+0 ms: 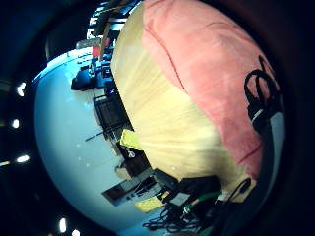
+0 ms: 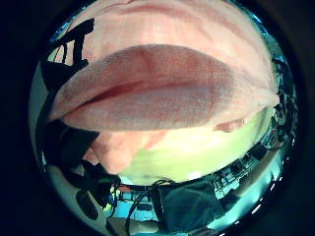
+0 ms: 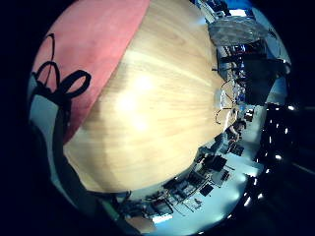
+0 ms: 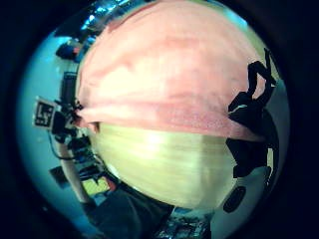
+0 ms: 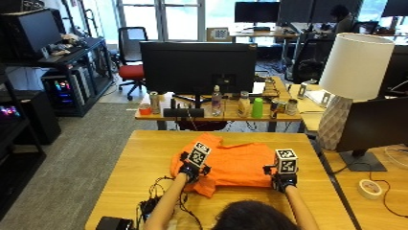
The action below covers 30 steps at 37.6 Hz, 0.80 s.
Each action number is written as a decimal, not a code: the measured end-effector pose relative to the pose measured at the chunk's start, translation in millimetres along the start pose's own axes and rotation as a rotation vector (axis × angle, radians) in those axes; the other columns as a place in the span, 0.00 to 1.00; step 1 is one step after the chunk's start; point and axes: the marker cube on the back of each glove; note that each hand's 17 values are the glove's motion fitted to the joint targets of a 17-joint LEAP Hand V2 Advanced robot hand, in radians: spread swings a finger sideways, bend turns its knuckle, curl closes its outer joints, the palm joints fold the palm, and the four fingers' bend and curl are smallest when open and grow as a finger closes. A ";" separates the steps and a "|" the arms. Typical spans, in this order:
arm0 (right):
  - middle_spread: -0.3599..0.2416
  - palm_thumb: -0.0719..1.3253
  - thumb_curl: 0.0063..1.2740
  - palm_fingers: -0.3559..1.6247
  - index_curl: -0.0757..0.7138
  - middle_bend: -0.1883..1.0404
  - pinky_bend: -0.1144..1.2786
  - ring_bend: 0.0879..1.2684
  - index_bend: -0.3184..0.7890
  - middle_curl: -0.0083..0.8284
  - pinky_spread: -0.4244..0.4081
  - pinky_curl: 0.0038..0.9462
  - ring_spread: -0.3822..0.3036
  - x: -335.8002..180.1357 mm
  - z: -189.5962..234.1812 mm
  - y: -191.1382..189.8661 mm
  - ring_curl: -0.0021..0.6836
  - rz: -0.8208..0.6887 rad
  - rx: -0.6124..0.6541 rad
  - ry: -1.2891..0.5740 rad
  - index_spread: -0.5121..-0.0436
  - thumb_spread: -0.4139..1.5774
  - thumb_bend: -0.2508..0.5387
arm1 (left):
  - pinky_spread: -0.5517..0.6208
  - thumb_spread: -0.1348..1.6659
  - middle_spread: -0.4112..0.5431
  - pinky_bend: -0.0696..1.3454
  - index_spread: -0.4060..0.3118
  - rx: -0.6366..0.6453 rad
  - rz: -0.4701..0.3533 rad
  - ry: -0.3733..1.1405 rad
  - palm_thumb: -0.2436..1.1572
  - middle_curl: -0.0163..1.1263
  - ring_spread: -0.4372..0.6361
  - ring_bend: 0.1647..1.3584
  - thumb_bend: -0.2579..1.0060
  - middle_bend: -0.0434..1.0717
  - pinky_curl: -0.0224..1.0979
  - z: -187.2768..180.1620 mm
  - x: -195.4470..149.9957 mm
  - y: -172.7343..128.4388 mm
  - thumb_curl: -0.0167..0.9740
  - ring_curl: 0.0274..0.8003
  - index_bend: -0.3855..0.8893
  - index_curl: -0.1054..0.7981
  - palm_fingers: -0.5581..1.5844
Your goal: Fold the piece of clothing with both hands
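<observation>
An orange garment (image 5: 239, 165) is spread on the surface (image 5: 127, 177); its left edge is held by the left hand (image 5: 190, 170), its right edge by the right hand (image 5: 283, 182); how far each grip is closed cannot be told.

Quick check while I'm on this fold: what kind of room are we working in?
Most likely an office or lab workspace. Beyond the wooden table with the orange garment stands a large monitor on another desk, with a red office chair and more desks with screens farther back.
</observation>
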 end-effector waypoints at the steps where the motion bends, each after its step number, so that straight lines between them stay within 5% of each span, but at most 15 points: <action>1: 0.29 0.85 0.27 0.87 0.58 0.42 0.51 0.50 0.45 0.58 0.12 0.44 0.20 2.1 -4.0 -0.1 0.67 -0.002 0.006 0.001 0.51 0.65 0.30 | 0.09 0.71 0.06 0.40 0.12 -0.002 0.001 -0.001 0.56 0.44 0.04 0.29 0.19 0.39 0.35 -4.6 -1.7 2.6 0.28 0.46 0.47 0.58 0.86; 8: 0.28 0.85 0.27 0.86 0.60 0.43 0.52 0.51 0.45 0.59 0.12 0.44 0.20 35.3 -2.5 -53.7 0.67 -0.027 0.043 0.013 0.52 0.65 0.30 | 0.09 0.72 0.05 0.38 0.12 0.049 0.042 0.005 0.55 0.45 0.04 0.29 0.19 0.39 0.36 -38.7 -9.7 18.7 0.26 0.47 0.46 0.60 0.86; 15: 0.28 0.85 0.26 0.86 0.61 0.44 0.52 0.51 0.45 0.59 0.12 0.44 0.20 49.7 -36.6 -44.8 0.67 -0.017 0.008 0.045 0.52 0.65 0.30 | 0.09 0.73 0.04 0.36 0.11 0.216 0.114 0.004 0.55 0.45 0.03 0.29 0.19 0.40 0.36 -71.4 -14.0 16.0 0.25 0.48 0.45 0.61 0.86; 19: 0.28 0.85 0.26 0.86 0.61 0.45 0.52 0.51 0.45 0.59 0.12 0.44 0.20 57.7 -58.1 -31.5 0.67 -0.026 -0.039 0.064 0.52 0.65 0.30 | 0.09 0.73 0.04 0.35 0.11 0.119 0.249 0.062 0.55 0.46 0.03 0.30 0.19 0.40 0.36 -70.5 -5.9 -12.5 0.25 0.49 0.44 0.61 0.86; 23: 0.28 0.85 0.26 0.86 0.62 0.45 0.52 0.51 0.45 0.59 0.12 0.45 0.20 64.5 -74.8 -21.3 0.67 -0.034 -0.077 0.080 0.51 0.65 0.30 | 0.10 0.73 0.04 0.32 0.11 -0.057 0.203 0.075 0.56 0.46 0.03 0.31 0.19 0.42 0.36 -73.3 -8.5 -10.0 0.25 0.50 0.44 0.62 0.85; 27: 0.27 0.85 0.26 0.86 0.62 0.45 0.52 0.51 0.45 0.59 0.12 0.45 0.20 70.8 -98.0 -16.2 0.67 0.001 -0.112 0.085 0.52 0.65 0.30 | 0.11 0.73 0.05 0.29 0.12 -0.018 0.353 0.105 0.56 0.47 0.03 0.32 0.19 0.42 0.35 -96.0 -7.0 -2.1 0.25 0.50 0.45 0.62 0.85; 30: 0.28 0.85 0.26 0.86 0.62 0.45 0.52 0.51 0.44 0.59 0.12 0.45 0.20 73.8 -112.0 -9.5 0.67 0.119 -0.226 0.090 0.52 0.65 0.30 | 0.12 0.73 0.05 0.27 0.12 -0.040 0.380 0.121 0.56 0.47 0.04 0.32 0.19 0.42 0.35 -109.9 -10.1 -4.5 0.25 0.50 0.45 0.63 0.85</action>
